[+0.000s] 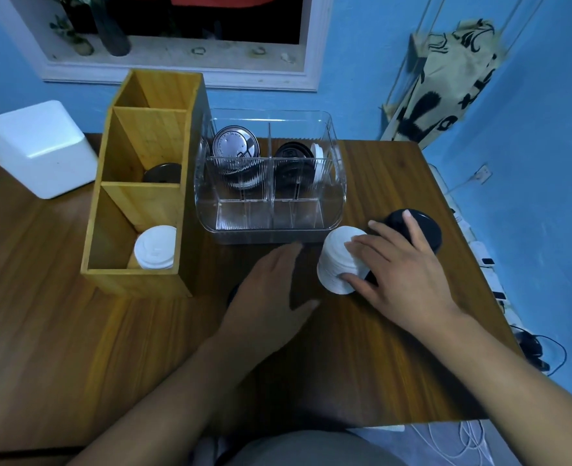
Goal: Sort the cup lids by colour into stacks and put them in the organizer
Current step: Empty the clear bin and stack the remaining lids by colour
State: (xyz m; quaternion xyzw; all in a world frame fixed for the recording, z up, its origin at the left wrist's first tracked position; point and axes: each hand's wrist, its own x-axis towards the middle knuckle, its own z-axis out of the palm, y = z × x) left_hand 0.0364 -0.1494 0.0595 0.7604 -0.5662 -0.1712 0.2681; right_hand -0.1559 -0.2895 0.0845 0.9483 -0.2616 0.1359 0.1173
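On the wooden table, the left hand lies open and flat, holding nothing. Just beyond, the right hand spreads loosely over a white lid stack and a black lid stack; whether it grips them is unclear. Farther back stand the clear organizer, holding upright lids, and the bamboo organizer, with white lids in its nearest compartment.
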